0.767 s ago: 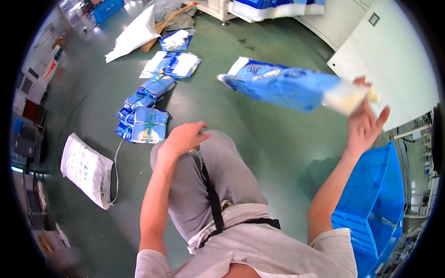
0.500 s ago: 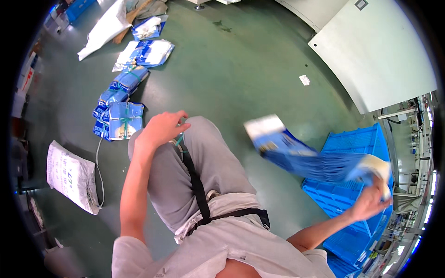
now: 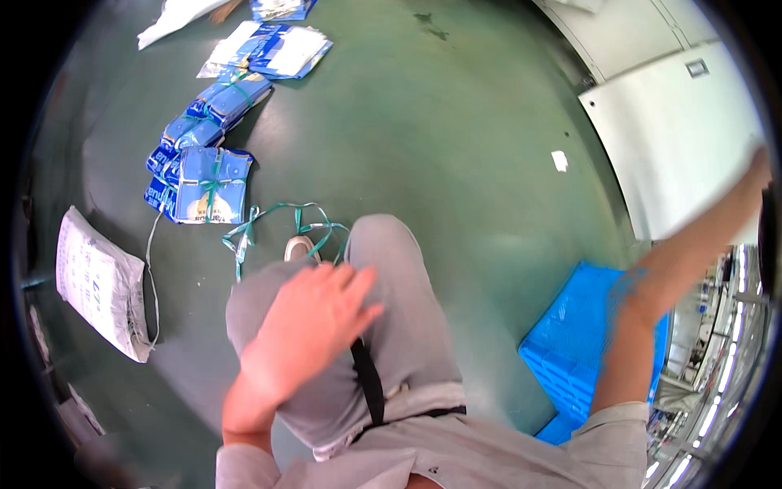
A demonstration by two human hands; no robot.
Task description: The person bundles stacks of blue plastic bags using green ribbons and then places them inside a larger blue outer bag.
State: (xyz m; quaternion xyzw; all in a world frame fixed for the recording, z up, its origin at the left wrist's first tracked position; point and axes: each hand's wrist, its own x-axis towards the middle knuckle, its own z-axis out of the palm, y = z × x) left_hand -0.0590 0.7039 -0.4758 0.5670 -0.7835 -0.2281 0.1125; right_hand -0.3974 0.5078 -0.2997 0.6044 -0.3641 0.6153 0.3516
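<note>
Over my bent knees hovers my left hand (image 3: pixel 322 322), fingers spread apart, with nothing in it. Just beyond the knees a loose teal strap (image 3: pixel 244 236) lies in loops on the floor by my shoe (image 3: pixel 301 247). My right arm reaches out to the far right; my right hand (image 3: pixel 759 169) is smeared and cut by the dark rim, so its fingers are hidden. Ahead on the left lie bundles of folded blue printed bags (image 3: pixel 216 181), tied with teal strap. Beneath my right forearm stands a blue plastic crate (image 3: pixel 562 326).
A printed white sack (image 3: pixel 102 285) with a cord lies at the left. More blue and white bags (image 3: pixel 281 50) and a white sheet (image 3: pixel 183 18) are at the top left. A white panel (image 3: pixel 652 130) stands at the right, near a paper scrap (image 3: pixel 559 160) on the green floor.
My right hand has swung up and outward to the right edge; the long blue bundle of bags it held is out of sight. My left hand has moved nearer my body, revealing the teal strap.
</note>
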